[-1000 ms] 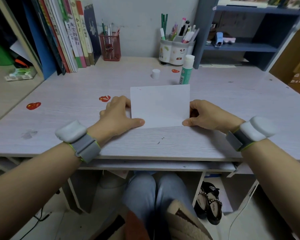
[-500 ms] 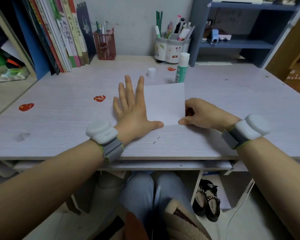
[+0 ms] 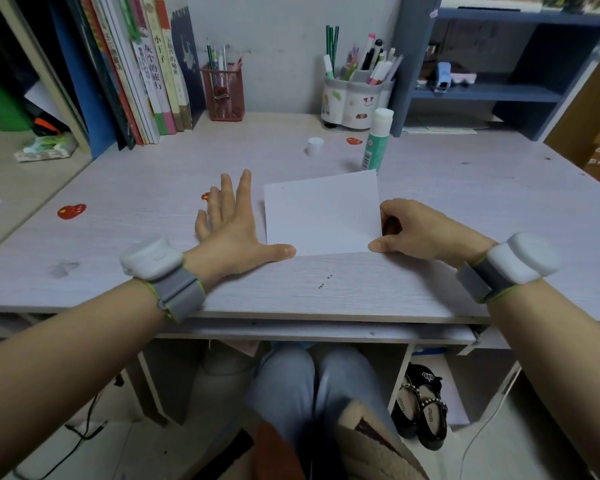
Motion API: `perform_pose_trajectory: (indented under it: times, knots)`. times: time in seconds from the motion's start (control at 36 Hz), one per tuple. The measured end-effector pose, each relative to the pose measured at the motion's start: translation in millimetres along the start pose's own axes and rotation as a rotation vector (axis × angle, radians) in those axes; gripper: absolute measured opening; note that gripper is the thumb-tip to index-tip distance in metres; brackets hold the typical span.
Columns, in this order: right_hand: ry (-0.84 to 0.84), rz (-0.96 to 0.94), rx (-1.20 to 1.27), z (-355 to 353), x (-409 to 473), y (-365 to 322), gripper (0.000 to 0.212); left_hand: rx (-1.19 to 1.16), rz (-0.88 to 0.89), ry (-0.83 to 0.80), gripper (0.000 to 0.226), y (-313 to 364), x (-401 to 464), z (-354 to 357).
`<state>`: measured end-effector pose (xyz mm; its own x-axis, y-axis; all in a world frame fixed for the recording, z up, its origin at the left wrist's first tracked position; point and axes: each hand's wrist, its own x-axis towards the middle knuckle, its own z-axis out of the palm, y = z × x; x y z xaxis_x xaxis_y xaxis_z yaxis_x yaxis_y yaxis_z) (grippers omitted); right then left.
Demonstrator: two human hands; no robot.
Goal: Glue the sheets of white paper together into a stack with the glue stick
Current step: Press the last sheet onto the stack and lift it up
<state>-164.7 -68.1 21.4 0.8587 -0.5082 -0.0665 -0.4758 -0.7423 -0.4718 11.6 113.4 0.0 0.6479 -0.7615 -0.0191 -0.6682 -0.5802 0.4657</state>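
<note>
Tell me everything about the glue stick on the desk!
The glue stick stands upright on the desk, just behind the far right corner of the white paper. Its body is green with a printed label too small to read, and the top part is white. It looks like plastic. A small white cap sits apart to its left, possibly its lid. No hand touches it.
</note>
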Motion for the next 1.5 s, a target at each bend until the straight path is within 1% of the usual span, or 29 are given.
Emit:
perform_pose_trajectory:
  times: [0.08,0.14,0.17,0.22,0.28,0.33,0.39,0.56,0.67,0.83,0.92,0.97,1.0,1.06,1.08,1.11,1.14,1.19,1.31,1.5]
  knots:
    - [0.052,0.055,0.116,4.2,-3.8,-0.1,0.027,0.01,0.009,0.009,0.126,0.4,0.0,1.0]
    - [0.129,0.103,0.236,11.5,-5.4,-5.5,0.042,0.003,0.012,0.009,0.126,0.1,0.0,1.1]
    - [0.189,0.129,0.267,16.3,-5.3,-9.5,0.052,0.0,0.012,0.008,0.126,0.1,-0.1,1.1]
    - [0.301,0.154,0.199,25.9,-3.2,-19.5,0.082,-0.002,0.011,0.007,0.126,0.5,-0.4,1.2]
    - [0.331,0.146,0.111,34.9,-1.9,-31.9,0.108,-0.004,0.011,0.01,0.126,0.6,-0.6,1.2]
    - [0.305,0.138,0.03,42.0,0.7,-43.1,0.123,-0.008,0.013,0.016,0.126,0.5,-0.5,1.3]
    - [0.294,0.127,-0.059,48.5,4.5,-47.4,0.128,-0.007,0.013,0.021,0.126,0.4,-0.7,2.2]
    - [0.222,0.155,-0.097,39.1,5.5,-32.8,0.124,0.007,0.016,0.016,0.124,-0.7,-0.2,2.2]
    - [0.206,0.225,-0.111,26.7,0.0,-14.9,0.119,0.014,0.012,0.0,0.123,-1.6,0.7,1.8]
    - [0.193,0.298,-0.134,15.3,-6.5,3.0,0.109,0.01,0.015,-0.011,0.119,-1.6,0.9,2.1]
    - [0.185,0.286,-0.154,16.8,-7.0,5.5,0.097,-0.009,0.074,0.024,0.112,-1.4,-2.3,4.7]
    - [0.19,0.203,-0.185,18.4,-7.3,2.8,0.084,-0.021,0.145,0.049,0.109,0.7,-3.6,4.3]
    - [0.187,0.114,-0.198,19.5,-9.1,-0.3,0.077,-0.015,0.172,0.051,0.108,2.2,-3.6,3.6]
    - [0.124,-0.152,-0.195,25.4,-14.9,-8.7,0.063,-0.004,0.194,0.032,0.108,4.9,-2.3,1.6]
    - [0.059,-0.278,-0.184,29.5,-19.2,-15.5,0.057,-0.004,0.189,0.014,0.109,5.8,-1.0,0.5]
    - [-0.007,-0.361,-0.193,34.2,-24.2,-23.1,0.052,-0.005,0.18,-0.005,0.109,6.9,0.3,-0.6]
    - [-0.045,-0.426,-0.221,39.4,-29.0,-29.2,0.048,-0.002,0.171,-0.023,0.11,7.5,1.5,-1.5]
    - [-0.047,-0.497,-0.282,47.4,-33.1,-37.2,0.049,0.013,0.158,-0.048,0.112,8.2,3.7,-3.0]
    - [-0.04,-0.387,-0.284,44.0,-30.7,-44.5,0.04,0.061,0.162,-0.106,0.112,9.1,7.3,-5.7]
    - [-0.075,-0.243,-0.338,36.8,-9.7,-48.9,0.038,0.107,0.149,-0.173,0.111,8.3,11.2,-7.5]
